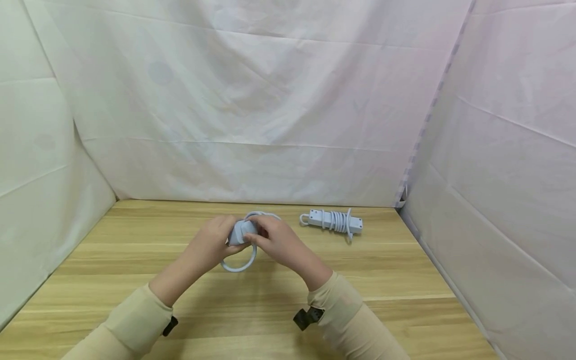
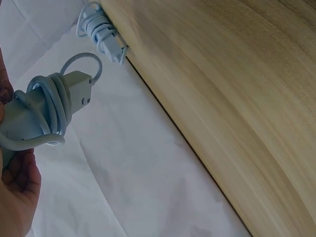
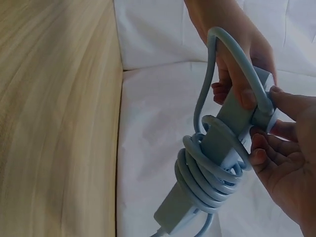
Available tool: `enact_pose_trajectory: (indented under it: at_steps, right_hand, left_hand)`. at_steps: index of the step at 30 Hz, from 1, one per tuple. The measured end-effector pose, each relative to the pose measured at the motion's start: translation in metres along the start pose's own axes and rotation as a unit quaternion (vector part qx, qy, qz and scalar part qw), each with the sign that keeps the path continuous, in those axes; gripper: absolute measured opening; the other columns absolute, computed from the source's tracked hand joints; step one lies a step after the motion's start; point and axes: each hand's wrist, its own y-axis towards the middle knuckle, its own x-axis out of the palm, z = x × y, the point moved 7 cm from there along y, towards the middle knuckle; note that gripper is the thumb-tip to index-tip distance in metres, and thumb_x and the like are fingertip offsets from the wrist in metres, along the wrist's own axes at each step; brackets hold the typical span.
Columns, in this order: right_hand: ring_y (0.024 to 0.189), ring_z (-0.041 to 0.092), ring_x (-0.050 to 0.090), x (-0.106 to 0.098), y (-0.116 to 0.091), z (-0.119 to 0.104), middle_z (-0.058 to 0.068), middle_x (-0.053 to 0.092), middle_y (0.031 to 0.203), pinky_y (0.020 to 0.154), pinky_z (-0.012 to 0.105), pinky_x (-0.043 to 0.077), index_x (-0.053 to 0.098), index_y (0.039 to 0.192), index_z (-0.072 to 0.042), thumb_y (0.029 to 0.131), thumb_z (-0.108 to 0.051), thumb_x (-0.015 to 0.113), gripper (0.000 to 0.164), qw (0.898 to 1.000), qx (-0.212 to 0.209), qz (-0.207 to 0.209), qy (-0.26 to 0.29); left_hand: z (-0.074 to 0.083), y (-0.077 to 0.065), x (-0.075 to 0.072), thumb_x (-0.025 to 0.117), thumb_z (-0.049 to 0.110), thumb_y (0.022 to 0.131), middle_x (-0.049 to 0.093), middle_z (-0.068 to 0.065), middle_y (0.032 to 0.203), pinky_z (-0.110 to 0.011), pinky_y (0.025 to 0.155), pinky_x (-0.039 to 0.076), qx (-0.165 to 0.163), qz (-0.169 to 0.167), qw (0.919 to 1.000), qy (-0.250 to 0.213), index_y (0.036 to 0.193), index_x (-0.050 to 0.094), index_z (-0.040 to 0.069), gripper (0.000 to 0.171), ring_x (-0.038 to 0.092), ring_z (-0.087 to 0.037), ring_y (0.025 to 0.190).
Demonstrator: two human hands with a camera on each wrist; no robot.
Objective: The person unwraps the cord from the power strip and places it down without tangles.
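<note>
Over the table, my left hand grips one end of a pale blue power strip. Its cord is wound several times around the middle of the body. With thumb and fingers, my right hand pinches the plug beside the gripped end. From that plug the cord rises in a loose arc, and another loop hangs below the hands in the head view. The strip's far end, with small dark holes, sticks out in the left wrist view. Part of the body is hidden by my fingers.
A second power strip, also wound with its cord, lies on the wooden table toward the back right. White cloth hangs behind the table and along both sides. Dark wrist cameras are strapped to the sleeves.
</note>
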Motion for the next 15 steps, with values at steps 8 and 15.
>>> enact_pose_trajectory:
  at_steps: [8, 15]
  right_hand:
    - [0.071, 0.01, 0.05, 0.0018, -0.0018, -0.0003, 0.0, 0.057, 0.087, 0.063, 0.023, 0.045, 0.06, 0.119, -0.002, 0.094, -0.02, 0.067, 0.032, 0.999, -0.003, 0.044, 0.005]
    - [0.071, 0.009, 0.051, 0.0011, -0.0016, 0.0, 0.0, 0.057, 0.087, 0.062, 0.023, 0.045, 0.06, 0.117, -0.002, 0.094, -0.02, 0.067, 0.03, 0.999, -0.011, 0.039, 0.013]
  left_hand:
    - [0.0001, 0.0008, -0.0026, 0.092, 0.019, 0.065, 0.064, -0.014, 0.088, -0.037, 0.059, 0.052, -0.004, 0.001, 0.9995, 0.032, 0.102, 0.06, -0.004, 0.054, 0.063, -0.028, 0.075]
    - [0.0017, 0.0013, -0.004, 0.092, 0.02, 0.065, 0.063, -0.013, 0.085, -0.037, 0.058, 0.053, 0.014, 0.004, 0.9993, 0.034, 0.101, 0.058, -0.003, 0.054, 0.062, -0.027, 0.074]
